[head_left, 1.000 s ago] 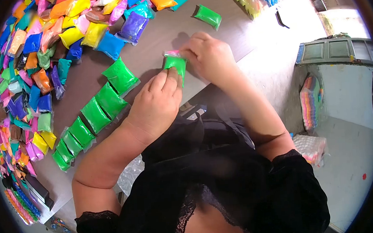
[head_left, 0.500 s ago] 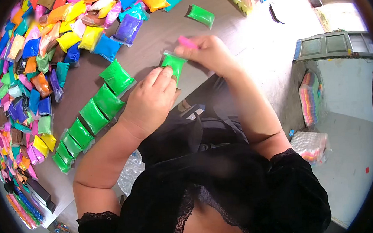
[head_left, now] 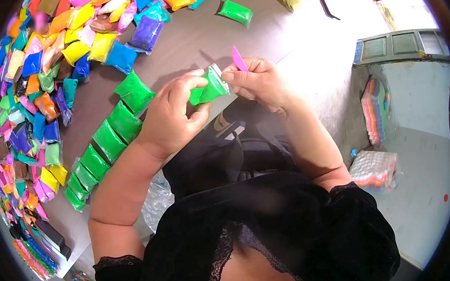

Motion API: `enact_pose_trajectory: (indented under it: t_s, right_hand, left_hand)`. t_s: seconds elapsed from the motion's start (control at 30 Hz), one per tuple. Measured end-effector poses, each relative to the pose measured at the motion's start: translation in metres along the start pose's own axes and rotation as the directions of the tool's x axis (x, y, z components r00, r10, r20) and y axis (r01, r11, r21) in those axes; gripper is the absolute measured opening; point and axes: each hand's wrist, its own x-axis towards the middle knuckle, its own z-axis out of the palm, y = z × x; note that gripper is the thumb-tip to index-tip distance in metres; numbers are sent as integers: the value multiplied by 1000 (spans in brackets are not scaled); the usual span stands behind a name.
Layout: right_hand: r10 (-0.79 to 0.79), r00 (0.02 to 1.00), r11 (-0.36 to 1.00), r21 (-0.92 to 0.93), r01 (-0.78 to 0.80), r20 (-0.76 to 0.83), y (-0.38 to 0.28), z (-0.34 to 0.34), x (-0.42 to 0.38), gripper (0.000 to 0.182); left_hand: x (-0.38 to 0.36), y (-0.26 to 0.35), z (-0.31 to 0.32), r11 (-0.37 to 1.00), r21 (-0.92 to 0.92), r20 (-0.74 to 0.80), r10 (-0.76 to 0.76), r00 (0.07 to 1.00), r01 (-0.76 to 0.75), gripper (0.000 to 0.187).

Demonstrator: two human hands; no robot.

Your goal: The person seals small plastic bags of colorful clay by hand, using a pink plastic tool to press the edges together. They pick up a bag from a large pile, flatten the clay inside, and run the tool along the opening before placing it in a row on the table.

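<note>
My left hand (head_left: 174,110) is closed around a small green packet (head_left: 209,90), its fingers on the far side and thumb on the near side. The packet's clear top edge is tilted up toward the right. My right hand (head_left: 255,82) is closed on a pink plastic clay knife (head_left: 239,60), the pointed end sticking up past the fingers. Its thumb and fingertip are right at the packet's clear edge. Beside my left forearm, a row of green packets (head_left: 109,141) lies on the table. Another green packet (head_left: 236,13) lies alone beyond my hands.
A large heap of packets in many colours (head_left: 42,100) covers the table's left side. A black box-like object (head_left: 52,238) sits at the near left corner. Striped bundles in clear wrap (head_left: 373,170) are on the floor at right, below a grey-framed panel (head_left: 404,45).
My left hand has lifted and tilted the green packet. My right hand has drawn in to the packet's clear edge, and the pink knife now points upward.
</note>
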Motion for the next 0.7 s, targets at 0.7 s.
enact_pose_trajectory:
  t_s: [0.7]
  right_hand:
    - [-62,998,977,-205,64,17,-3,2,-2,22]
  left_hand:
    - [2,1,-3,995,66,-5,72,997,-72,41]
